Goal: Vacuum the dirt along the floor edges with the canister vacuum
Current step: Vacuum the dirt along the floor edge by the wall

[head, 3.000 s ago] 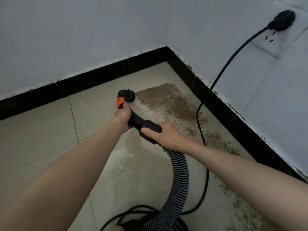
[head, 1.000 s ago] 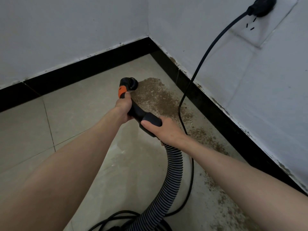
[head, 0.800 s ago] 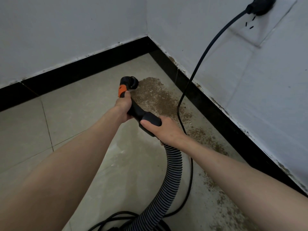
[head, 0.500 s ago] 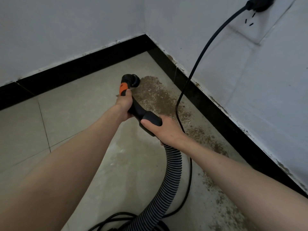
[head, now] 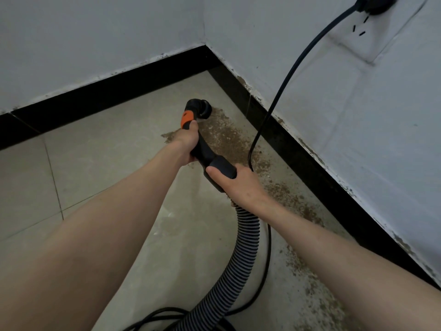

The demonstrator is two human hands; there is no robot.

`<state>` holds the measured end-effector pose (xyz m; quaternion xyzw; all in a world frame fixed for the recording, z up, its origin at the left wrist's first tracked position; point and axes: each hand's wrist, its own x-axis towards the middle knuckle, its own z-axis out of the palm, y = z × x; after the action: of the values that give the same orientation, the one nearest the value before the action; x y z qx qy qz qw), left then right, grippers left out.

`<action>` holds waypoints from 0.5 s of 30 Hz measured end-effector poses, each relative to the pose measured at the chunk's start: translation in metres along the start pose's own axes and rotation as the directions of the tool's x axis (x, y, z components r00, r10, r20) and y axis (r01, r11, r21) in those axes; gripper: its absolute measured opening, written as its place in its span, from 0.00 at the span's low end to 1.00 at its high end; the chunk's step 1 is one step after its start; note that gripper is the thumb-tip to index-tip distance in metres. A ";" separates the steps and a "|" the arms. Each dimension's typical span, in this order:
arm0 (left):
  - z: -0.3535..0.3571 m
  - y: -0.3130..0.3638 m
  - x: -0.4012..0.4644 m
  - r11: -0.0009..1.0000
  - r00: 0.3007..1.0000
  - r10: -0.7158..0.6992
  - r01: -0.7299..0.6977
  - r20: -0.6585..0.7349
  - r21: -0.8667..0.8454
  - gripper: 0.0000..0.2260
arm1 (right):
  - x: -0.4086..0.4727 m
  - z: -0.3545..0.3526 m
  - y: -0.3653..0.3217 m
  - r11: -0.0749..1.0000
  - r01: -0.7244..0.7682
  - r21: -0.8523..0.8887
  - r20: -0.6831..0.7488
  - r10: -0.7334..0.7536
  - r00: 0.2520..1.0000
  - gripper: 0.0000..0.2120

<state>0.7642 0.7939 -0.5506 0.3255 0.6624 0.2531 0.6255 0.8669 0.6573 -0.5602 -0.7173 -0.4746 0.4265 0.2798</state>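
Observation:
A black vacuum handle [head: 207, 155] with an orange band ends in a round nozzle [head: 202, 109] held low over the far end of a brown dirt patch [head: 226, 139]. My left hand [head: 187, 142] grips the handle just below the orange band. My right hand [head: 235, 185] grips the thick rear end, where the ribbed grey hose [head: 243, 249] joins. The hose curves down to the bottom edge of the frame; the canister is out of view. More dirt [head: 293, 199] trails along the right baseboard toward me.
White walls meet in a corner with a black baseboard [head: 310, 149]. A black power cord [head: 284, 84] hangs from a plug [head: 372, 3] in the right wall, drops to the floor beside my right hand and loops near the hose. Beige floor tiles [head: 107, 149] lie to the left.
The nozzle has moved forward toward the corner, along the dirt patch. Both hands keep the same grip on the handle.

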 end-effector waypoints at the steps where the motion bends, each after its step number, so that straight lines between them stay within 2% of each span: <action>1: 0.002 0.000 0.001 1.000 1.000 -0.001 0.001 0.001 0.007 0.22 | 0.000 0.000 0.001 1.000 -0.002 0.003 -0.006 0.002 1.000 0.20; 8: 0.014 0.002 0.003 0.997 1.000 0.012 -0.014 0.029 0.075 0.23 | -0.002 -0.005 0.007 0.999 -0.022 0.034 -0.030 0.023 0.999 0.25; 12: 0.018 0.000 0.004 0.993 0.999 0.022 -0.026 0.039 0.117 0.24 | -0.007 -0.007 0.010 0.998 -0.032 0.046 -0.039 0.034 0.999 0.19; 15: 0.020 -0.004 0.004 0.993 0.999 0.023 -0.028 0.041 0.112 0.23 | -0.013 -0.006 0.011 0.998 -0.027 0.049 -0.046 0.030 0.998 0.20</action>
<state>0.7831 0.7932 -0.5580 0.3737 0.6589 0.2167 0.6158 0.8751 0.6415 -0.5615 -0.7268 -0.4471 0.4250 0.3021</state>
